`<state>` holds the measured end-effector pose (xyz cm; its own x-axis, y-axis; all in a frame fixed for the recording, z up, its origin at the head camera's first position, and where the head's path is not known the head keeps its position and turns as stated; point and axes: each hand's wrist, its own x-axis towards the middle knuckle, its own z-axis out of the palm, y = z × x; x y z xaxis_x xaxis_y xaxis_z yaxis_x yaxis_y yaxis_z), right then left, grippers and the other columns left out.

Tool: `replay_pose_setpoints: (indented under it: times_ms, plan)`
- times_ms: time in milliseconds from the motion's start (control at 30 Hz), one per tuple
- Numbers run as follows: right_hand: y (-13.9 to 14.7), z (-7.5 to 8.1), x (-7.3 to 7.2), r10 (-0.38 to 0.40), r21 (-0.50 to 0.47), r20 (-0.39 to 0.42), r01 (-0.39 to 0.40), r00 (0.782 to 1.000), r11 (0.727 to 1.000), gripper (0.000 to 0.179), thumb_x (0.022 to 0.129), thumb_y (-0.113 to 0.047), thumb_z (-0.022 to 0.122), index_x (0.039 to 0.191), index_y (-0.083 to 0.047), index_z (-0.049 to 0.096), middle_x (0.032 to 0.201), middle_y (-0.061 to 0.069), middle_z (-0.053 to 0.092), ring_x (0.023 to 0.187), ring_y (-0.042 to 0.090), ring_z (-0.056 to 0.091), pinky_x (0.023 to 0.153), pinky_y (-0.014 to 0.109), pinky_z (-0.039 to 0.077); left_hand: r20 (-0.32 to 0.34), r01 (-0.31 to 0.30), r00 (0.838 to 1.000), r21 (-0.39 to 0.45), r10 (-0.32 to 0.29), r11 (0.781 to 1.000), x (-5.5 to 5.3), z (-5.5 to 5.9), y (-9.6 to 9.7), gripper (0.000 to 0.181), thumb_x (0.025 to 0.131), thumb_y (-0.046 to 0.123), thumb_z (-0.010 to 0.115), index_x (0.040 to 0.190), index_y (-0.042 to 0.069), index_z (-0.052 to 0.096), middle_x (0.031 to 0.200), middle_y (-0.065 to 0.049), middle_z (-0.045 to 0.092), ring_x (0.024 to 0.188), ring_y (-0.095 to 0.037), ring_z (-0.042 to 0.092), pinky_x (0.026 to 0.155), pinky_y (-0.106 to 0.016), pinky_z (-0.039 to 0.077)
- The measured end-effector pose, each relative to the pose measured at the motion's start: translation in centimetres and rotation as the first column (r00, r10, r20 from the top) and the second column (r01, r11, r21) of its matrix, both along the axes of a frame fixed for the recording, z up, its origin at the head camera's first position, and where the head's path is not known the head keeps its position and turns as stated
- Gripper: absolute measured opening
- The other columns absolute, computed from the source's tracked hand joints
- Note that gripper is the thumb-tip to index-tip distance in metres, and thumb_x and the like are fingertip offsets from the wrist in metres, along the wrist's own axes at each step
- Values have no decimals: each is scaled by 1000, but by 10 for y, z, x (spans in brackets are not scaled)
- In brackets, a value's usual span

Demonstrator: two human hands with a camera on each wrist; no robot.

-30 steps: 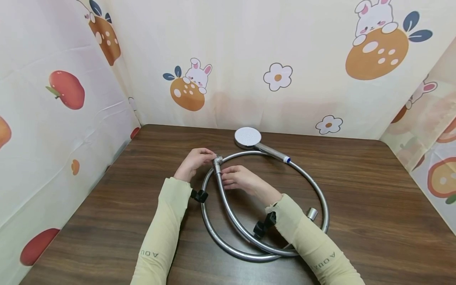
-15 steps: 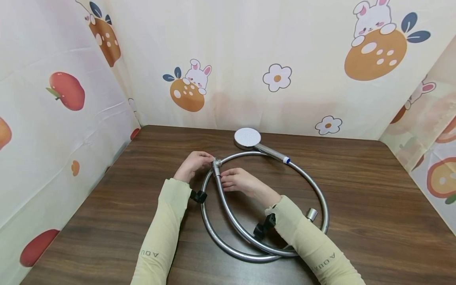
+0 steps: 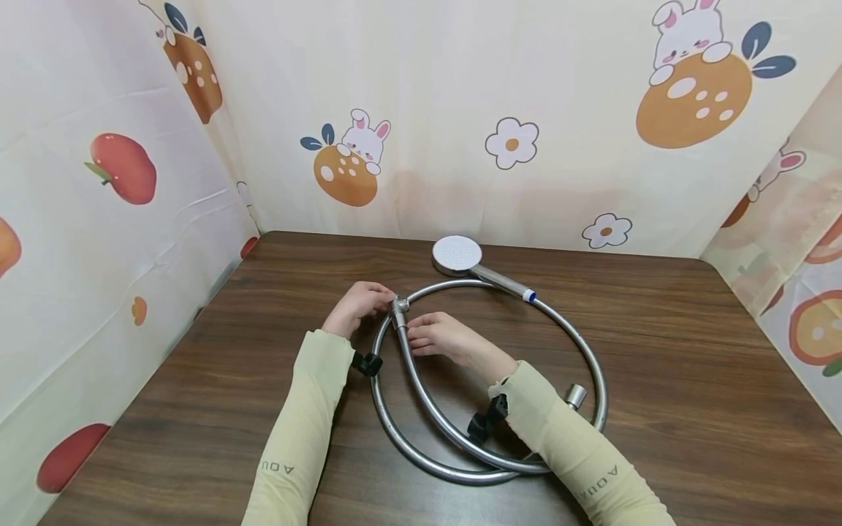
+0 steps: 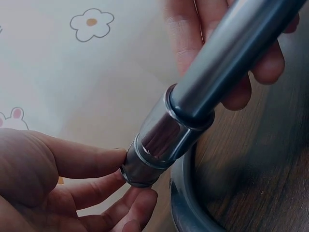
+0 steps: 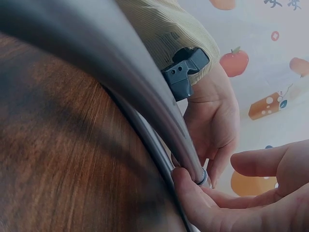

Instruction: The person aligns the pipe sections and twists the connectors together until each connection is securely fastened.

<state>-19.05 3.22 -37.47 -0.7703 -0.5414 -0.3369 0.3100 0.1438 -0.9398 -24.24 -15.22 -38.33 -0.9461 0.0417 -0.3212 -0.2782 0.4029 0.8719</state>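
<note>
Head view shows a long silver hose (image 3: 460, 475) coiled in loose loops across the lower middle of the frame, on a brown wooden table (image 3: 677, 351). One end carries a metal fitting (image 3: 399, 308), near the centre of the frame, and both hands meet there. The left hand (image 3: 360, 307), left of centre, pinches this fitting: in the left wrist view the thumb presses it from above and the fingertips support it from below, at the lower left. The right hand (image 3: 454, 337), just right of the fitting, has its fingers stretched out against the hose; in the right wrist view one fingertip touches the hose near the fitting, while another digit stands apart at the right. A second metal end piece (image 3: 575, 396) shows beside the right sleeve (image 3: 579, 442), at the lower right of the coil. Above centre, a shower head (image 3: 457, 253) lies face up, its handle crossing the upper arc of the hose, with a blue and white end (image 3: 529, 295). Black clips hang at both wrists, and a pale curtain (image 3: 441, 80) printed with rabbits, fruit and flowers fills the top of the frame.
</note>
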Motion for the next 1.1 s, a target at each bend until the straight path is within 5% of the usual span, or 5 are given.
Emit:
replay_pose_setpoints:
  times_ms: [667, 1100]
  plan:
    - [-2, -6, -1, -24, 30, 16, 23, 1000, 999, 34, 92, -4, 43, 121, 16, 42, 97, 12, 56, 80, 15, 58, 86, 39, 48, -2, 25, 1000, 9, -24, 1000, 0, -5, -1, 26, 88, 16, 56, 105, -3, 61, 81, 0, 59, 83, -18, 55, 74, -28, 42]
    - [15, 7, -5, 2, 75, -11, -1, 1000, 997, 43, 95, -11, 41, 128, 16, 33, 123, 35, 46, 112, 41, 51, 88, 39, 48, -5, 9, 1000, 4, -9, 1000, 0, -2, -1, 27, 87, 17, 57, 106, -2, 60, 89, -5, 60, 83, -20, 55, 71, -28, 42]
